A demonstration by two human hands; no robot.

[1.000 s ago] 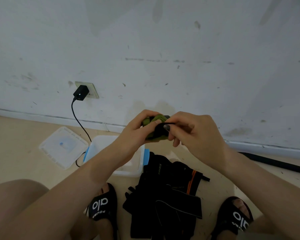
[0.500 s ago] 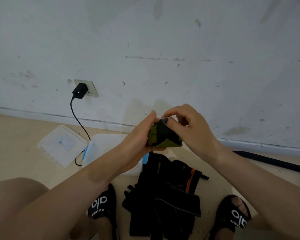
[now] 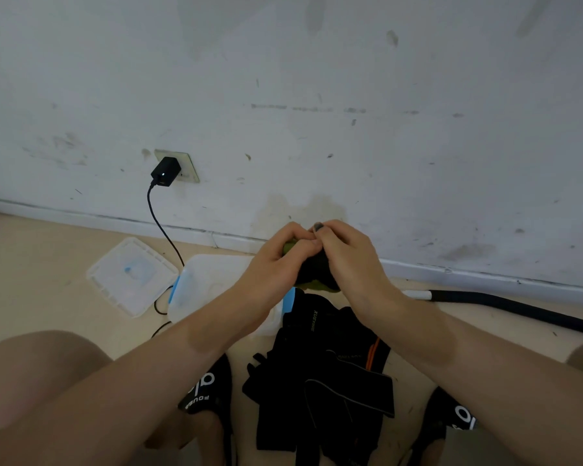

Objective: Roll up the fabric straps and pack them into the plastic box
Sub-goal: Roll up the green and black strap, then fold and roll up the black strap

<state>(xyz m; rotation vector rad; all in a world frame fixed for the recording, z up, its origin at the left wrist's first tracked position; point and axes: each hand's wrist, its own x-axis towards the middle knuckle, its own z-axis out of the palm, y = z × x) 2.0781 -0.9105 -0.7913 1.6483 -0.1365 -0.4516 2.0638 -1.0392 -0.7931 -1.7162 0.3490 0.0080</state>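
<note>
The green-and-black strap [image 3: 312,275] sits bundled in mid-air above the plastic box [image 3: 212,284], with the left hand [image 3: 276,264] and right hand [image 3: 345,260] both curled tightly round it, fingertips pinching its top edge. Judging by this, the rolling step is nearly finished. Next, the roll needs holding tight while it is lowered into the box, with the black straps [image 3: 323,381] on the floor left to roll.

The hands [image 3: 317,260] cover most of the strap [image 3: 312,277], so its roll cannot be judged. The left forearm [image 3: 196,334] hides much of the box [image 3: 209,277]. The hose [image 3: 519,311] runs off the right edge.
</note>
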